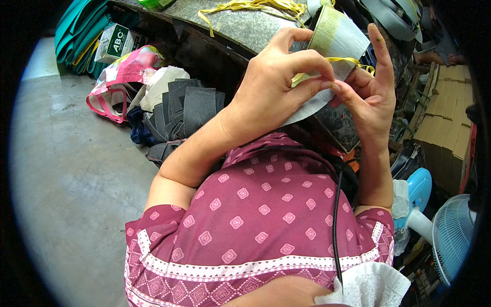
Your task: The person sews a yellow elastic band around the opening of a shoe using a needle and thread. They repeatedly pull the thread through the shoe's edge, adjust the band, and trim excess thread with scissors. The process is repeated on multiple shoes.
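Note:
My left hand (279, 84) grips a grey fabric piece (345, 38) with a pale yellow-green band across it, fingers curled over its lower edge. A thin yellow strip (343, 60) runs across the piece, and my left thumb and forefinger pinch it where it meets my right hand. My right hand (371, 94) supports the fabric from the right, its fingertips pinching the strip and its index finger raised. Both hands are held above the edge of a speckled grey worktable (245, 28).
More loose yellow strips (255, 6) lie on the worktable. A stack of dark grey fabric pieces (186, 110) and a pink patterned bag (125, 71) sit on the floor at left. Cardboard boxes (447, 117) and a blue fan (450, 235) stand at right.

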`<state>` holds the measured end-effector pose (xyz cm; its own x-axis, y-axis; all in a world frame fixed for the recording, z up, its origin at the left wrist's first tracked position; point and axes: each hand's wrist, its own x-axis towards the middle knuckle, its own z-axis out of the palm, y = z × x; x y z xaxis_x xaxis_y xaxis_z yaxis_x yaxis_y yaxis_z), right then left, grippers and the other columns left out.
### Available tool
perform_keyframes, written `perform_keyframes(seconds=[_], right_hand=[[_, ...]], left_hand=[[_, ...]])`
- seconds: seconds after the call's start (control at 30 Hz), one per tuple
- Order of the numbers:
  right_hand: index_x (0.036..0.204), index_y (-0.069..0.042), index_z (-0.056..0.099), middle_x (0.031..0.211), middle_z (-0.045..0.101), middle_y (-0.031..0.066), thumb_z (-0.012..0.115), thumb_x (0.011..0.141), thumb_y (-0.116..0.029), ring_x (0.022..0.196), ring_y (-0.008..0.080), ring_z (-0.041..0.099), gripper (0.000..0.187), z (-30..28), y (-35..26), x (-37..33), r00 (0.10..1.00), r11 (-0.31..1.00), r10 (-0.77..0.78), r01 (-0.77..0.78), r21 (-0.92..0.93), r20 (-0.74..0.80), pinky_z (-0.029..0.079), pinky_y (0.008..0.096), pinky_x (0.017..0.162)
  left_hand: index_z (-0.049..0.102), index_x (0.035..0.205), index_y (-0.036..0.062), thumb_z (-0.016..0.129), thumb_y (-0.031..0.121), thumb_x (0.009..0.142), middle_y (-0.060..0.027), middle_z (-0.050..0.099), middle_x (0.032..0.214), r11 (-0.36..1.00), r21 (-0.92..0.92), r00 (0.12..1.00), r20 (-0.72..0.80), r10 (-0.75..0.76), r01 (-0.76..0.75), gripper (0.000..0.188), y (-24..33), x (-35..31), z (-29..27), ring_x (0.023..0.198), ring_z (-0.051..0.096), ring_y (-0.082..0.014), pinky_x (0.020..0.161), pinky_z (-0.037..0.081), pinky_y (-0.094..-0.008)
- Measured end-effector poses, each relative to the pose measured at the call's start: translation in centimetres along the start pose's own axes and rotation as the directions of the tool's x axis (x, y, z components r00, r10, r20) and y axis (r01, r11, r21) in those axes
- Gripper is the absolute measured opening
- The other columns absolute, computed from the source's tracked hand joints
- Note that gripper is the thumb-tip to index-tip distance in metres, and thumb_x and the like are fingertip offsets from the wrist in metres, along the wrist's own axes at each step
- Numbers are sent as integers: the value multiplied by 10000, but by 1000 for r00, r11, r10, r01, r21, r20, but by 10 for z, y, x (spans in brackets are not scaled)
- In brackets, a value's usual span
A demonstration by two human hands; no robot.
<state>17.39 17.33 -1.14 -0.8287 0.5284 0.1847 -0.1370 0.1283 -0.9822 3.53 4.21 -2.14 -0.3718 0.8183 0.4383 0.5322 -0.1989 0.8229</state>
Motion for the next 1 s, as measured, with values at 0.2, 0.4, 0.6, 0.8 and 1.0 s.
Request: perform_keyframes(seconds=[0.2, 0.4, 0.6, 0.8, 1.0], right_hand=[[1546, -104, 134, 1104, 653, 153, 665, 854, 52, 831, 131, 666, 886, 6, 3, 0, 997, 1000, -16, 16, -4, -74, 567, 222, 597], [1548, -102, 123, 1110, 654, 147, 668, 859, 43, 831, 124, 664, 890, 0, 3, -2, 1000, 1000, 21, -21, -10, 4, 558, 214, 601], [1555, -127, 108, 1079, 672, 137, 673, 861, 30, 872, 137, 676, 908, -2, 7, -3, 1000, 1000, -19, 18, 6, 19, 550, 205, 630], [1553, -124, 133, 1066, 682, 135, 673, 858, 30, 894, 145, 682, 893, -1, 11, -3, 1000, 1000, -15, 15, -20, 24, 543, 202, 623], [1548, -112, 158, 928, 676, 102, 678, 862, 11, 762, 111, 654, 870, -4, 10, -5, 999, 999, 25, -26, -34, -25, 532, 209, 593]], left_hand=[[656, 932, 28, 670, 54, 867, -133, 530, 1168, 990, 139, 1000, -14, -7, 9, 71, 3, 0, 4, 992, 576, -202, 812, 462, -273], [689, 947, 45, 684, 43, 842, -139, 538, 1187, 998, 1, 998, -13, -69, 69, 105, 3, -3, 1, 971, 586, -238, 835, 464, -309], [724, 903, 77, 734, 52, 797, -131, 538, 1190, 995, 93, 1000, 0, 19, -19, 110, 2, 1, 0, 979, 590, -231, 848, 471, -317], [690, 890, 46, 693, 47, 823, -142, 533, 1142, 995, 95, 1000, 0, -26, 26, 67, 3, 1, 4, 1007, 579, -244, 844, 466, -317], [609, 1008, -4, 553, 121, 943, -139, 530, 1218, 1000, 11, 987, -158, -22, 24, 151, -5, 0, -7, 1082, 589, -251, 897, 490, -341]])
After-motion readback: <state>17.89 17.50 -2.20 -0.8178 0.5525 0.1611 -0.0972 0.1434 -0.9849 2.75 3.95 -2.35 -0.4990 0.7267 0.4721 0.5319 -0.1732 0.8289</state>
